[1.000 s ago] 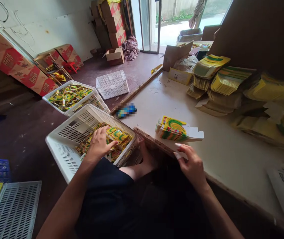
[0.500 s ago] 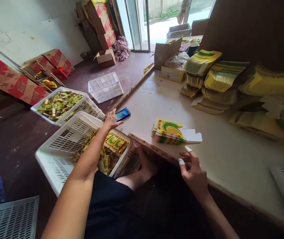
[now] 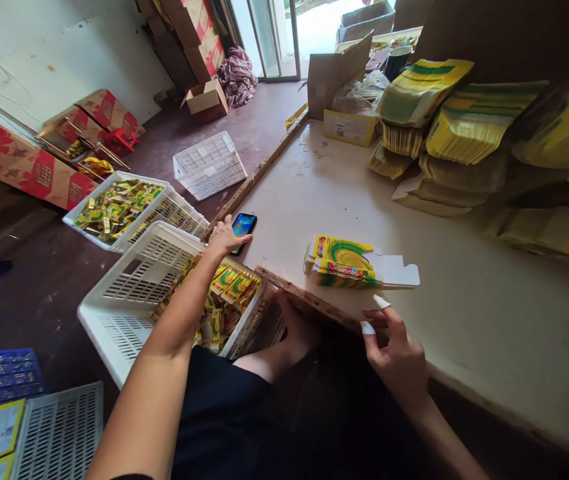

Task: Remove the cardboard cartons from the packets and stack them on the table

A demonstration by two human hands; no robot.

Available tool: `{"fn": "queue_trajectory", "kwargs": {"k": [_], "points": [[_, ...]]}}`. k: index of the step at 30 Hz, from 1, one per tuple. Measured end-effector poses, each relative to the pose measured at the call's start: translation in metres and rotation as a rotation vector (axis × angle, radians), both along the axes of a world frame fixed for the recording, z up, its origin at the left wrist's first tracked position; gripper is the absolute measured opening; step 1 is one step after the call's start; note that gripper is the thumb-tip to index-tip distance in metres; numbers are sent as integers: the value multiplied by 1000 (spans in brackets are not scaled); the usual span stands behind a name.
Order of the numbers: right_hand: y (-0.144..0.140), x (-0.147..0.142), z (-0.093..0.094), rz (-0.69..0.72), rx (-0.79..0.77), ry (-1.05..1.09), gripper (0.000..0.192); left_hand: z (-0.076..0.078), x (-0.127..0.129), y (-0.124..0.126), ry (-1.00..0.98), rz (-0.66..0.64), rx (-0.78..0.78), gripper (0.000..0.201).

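Note:
My left hand (image 3: 224, 239) is at the table's left edge, on the near left side of a smartphone (image 3: 244, 225) with a lit screen. Its thumb lies across the phone's lower part, and the fingers curl at its left side. Just off the table's front edge, my right hand (image 3: 398, 360) holds nothing. White covers sit on its thumb and index fingertips, which are apart. Beyond that hand, a stack of flat yellow-green printed cartons (image 3: 347, 260) rests on the table, a white flap sticking out to the right.
Beneath my left arm stands a white plastic crate (image 3: 114, 293) of small yellow-green packets; another filled crate (image 3: 119, 207) is behind it. Stacked folded cartons (image 3: 469, 130) line the table's (image 3: 304, 200) far right side. An open cardboard box (image 3: 332, 80) stands at its far end.
The phone has turned to point farther away from me, and my left thumb now overlaps its lower part. My right hand keeps its pose. The view has shifted slightly.

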State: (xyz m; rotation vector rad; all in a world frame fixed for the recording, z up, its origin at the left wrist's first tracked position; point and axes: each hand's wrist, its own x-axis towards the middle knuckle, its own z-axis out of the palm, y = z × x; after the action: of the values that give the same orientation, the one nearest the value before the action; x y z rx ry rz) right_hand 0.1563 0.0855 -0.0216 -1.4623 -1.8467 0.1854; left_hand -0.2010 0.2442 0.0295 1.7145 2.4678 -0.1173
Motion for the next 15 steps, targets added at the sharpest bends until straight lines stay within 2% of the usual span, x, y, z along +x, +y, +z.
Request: {"fn": "queue_trajectory", "kwargs": {"k": [4, 7, 12, 15], "points": [[2, 0, 1, 5, 33, -40, 34, -2, 25, -3, -12, 161, -12, 100], [3, -1, 4, 22, 83, -62, 33, -5, 31, -1, -160, 242, 25, 104], [4, -1, 7, 25, 99, -87, 33, -9, 12, -3, -463, 257, 52, 94], [5, -1, 6, 21, 93, -108, 33, -11, -4, -16, -630, 225, 51, 99]]}}
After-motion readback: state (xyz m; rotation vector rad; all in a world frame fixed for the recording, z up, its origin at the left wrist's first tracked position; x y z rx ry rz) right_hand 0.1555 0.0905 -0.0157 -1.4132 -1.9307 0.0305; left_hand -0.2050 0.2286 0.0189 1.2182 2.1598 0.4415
